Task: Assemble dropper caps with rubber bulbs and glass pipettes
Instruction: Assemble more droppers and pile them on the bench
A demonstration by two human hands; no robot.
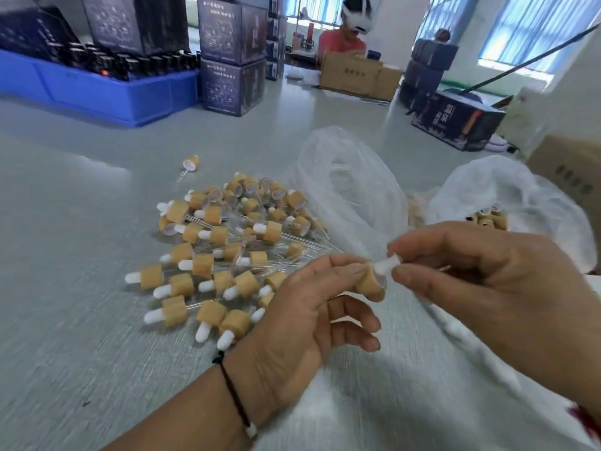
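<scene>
Grey and faintly streaked, the tabletop runs from the near edge toward a bright room with blue-lit windows. Just above it, near centre, a tan dropper cap is pinched between the thumb and fingertips of the left hand, its open end turned toward the right. A white rubber bulb sits at that opening, pinched by the thumb and forefinger of the right hand; how deep it has gone in cannot be told through the blur. Left of the hands lies a heap of finished droppers, tan caps with white bulbs and thin glass pipettes crossing one another, and one stray dropper lies apart, farther off. Behind the hands stands a clear plastic bag, and to its right a second bag holds more tan caps. Far left is a blue tray of dark bottles beside stacked dark boxes; far off, a person sits behind a cardboard carton.
</scene>
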